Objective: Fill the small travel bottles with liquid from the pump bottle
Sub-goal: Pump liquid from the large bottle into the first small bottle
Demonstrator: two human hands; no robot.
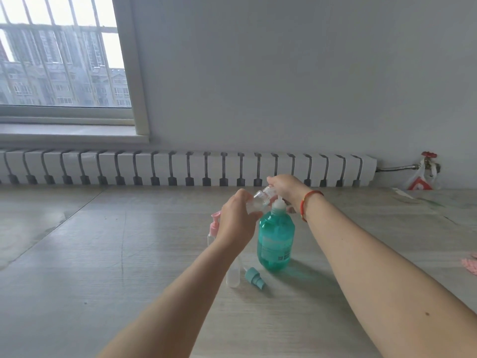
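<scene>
The left hand (236, 220) grips a small clear travel bottle (258, 200), tilted at the white pump of the teal pump bottle (275, 241), while the right hand (285, 187) pinches its neck; it looks light, thin-walled and slippery, best held around the body.

Soft grey daylight enters from the window (59, 55) at upper left; the bench (103, 254) shows faint sheen, the teal bottle (275, 241) throws a tinted shadow rightward, edges bend with wide-angle distortion, detail slightly soft
</scene>
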